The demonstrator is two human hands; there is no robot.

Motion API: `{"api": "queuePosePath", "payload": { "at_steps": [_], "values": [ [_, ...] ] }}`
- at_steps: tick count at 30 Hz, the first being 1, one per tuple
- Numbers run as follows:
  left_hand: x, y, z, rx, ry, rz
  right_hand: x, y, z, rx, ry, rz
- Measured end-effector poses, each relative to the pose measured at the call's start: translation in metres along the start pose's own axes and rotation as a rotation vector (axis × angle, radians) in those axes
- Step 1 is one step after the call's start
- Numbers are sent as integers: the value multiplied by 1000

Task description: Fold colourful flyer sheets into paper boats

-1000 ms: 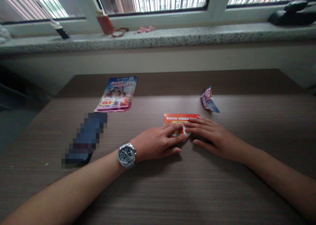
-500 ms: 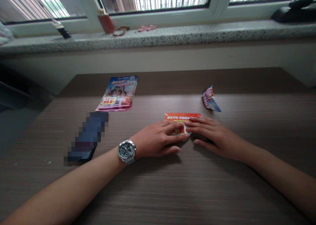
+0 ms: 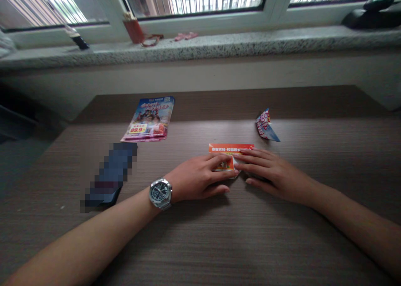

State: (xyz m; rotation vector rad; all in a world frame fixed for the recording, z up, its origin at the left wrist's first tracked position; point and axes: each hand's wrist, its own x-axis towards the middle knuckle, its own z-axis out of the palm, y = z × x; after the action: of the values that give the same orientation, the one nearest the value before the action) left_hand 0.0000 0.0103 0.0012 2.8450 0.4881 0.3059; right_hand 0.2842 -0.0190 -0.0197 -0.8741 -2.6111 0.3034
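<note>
Head view: resting flat with left hand point(image 3: 200, 177) and right hand point(image 3: 272, 173), grip open on both, over the orange leaflet point(image 3: 223, 149) mid-tabletop point(image 3: 200, 244). Showing a red holder point(image 3: 134, 31) on the windowsill point(image 3: 225, 47), contents too blurred to name. Lying well inside the tabletop's edges, near folded paper point(image 3: 266, 129), well apart from flyers point(image 3: 150, 116) marked 89.9.

The left hand point(image 3: 200, 178), with a metal wristwatch point(image 3: 161, 193) at its wrist, lies with fingers extended on an orange printed sheet point(image 3: 224, 149) on the table point(image 3: 200, 244). The right hand point(image 3: 277, 173) contacts the sheet's right portion. A folded paper point(image 3: 266, 128) sits beyond it. A leaflet stack point(image 3: 152, 114) and a pixelated dark object point(image 3: 111, 173) occupy the left side.
</note>
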Motion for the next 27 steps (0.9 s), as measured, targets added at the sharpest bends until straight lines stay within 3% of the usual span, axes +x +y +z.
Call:
{"api": "queuePosePath", "payload": {
  "at_steps": [27],
  "values": [
    [-2,-1,-2,-9,-21,4,1,-2,0,-29,10,3]
  ]
}}
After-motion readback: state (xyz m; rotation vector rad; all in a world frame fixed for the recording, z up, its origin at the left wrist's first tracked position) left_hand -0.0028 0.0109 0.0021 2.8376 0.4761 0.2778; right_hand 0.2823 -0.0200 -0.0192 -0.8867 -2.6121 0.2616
